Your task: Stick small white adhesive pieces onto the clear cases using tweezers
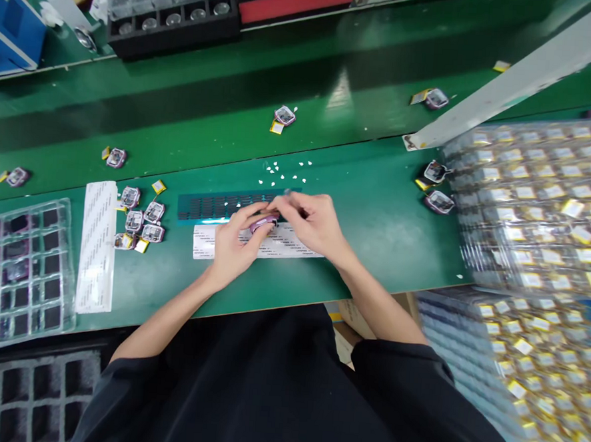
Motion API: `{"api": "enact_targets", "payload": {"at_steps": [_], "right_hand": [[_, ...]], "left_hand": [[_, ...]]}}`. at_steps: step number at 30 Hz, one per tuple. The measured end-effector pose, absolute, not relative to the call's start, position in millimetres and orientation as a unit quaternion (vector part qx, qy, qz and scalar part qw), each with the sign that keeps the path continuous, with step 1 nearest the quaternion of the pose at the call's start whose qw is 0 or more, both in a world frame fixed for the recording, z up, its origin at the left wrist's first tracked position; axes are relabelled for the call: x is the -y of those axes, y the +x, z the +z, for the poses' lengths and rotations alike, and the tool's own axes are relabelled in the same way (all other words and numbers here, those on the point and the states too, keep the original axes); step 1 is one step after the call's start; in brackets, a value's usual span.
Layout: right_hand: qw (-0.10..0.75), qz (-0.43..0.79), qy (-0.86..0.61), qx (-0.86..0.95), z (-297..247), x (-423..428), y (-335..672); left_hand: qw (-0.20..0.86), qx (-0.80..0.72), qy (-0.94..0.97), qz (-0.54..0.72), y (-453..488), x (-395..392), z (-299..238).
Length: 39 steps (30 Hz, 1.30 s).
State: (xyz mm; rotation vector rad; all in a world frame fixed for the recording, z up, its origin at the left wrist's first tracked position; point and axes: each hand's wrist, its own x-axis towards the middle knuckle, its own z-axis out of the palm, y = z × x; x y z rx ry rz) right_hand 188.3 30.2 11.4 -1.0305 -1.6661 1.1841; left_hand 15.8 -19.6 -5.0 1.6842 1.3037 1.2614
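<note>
Hands meet over the near part of the green desk (376,206). The left hand (234,240) cradles a small pink case (264,222), rounded and glossy, between thumb and fingers. The right hand (313,222) pinches its right edge. Beneath them lies a white label strip (294,249), beyond it a teal strip (206,206) of dark pads, then scattered white scraps (283,170).

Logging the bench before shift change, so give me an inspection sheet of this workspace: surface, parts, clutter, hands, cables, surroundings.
Surface: green bench, dotted with small parts.
Job's things: pink casing over white label strip; dark pad strip behind.
Clutter: white scraps; loose casings; backing sheet at left.
Hands: left hand grips the casing; right hand fingertips at it, grip unclear.
Cables: nothing seen.
Surroundings: clear tray stacks right; parts tray left; conveyor belt behind.
</note>
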Motion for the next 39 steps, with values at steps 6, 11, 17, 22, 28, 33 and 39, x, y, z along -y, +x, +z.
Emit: {"api": "enact_targets", "payload": {"at_steps": [6,11,17,22,28,33,39], "right_hand": [[0.52,0.253,-0.504,0.642,15,-11,239],[0.446,0.386,-0.577,0.565,-11,22,270],[0.432,0.468,-0.577,0.511,-24,32,271],[0.422,0.484,-0.565,0.518,-26,23,267],[0.41,0.491,-0.549,0.538,-23,19,269],[0.406,0.507,-0.519,0.555,-20,20,276],[0.504,0.494,-0.527,0.473,-16,19,272]], "left_hand": [[0.246,-0.323,0.845,0.348,22,22,-18],[0.237,-0.357,0.862,0.271,17,21,-23],[0.247,-0.356,0.865,0.254,13,16,-20],[0.269,-0.318,0.875,0.247,18,13,-24],[0.262,-0.334,0.874,0.238,20,13,-26],[0.274,-0.338,0.865,0.248,22,12,-28],[0.286,-0.363,0.808,0.364,26,23,-18]]}}
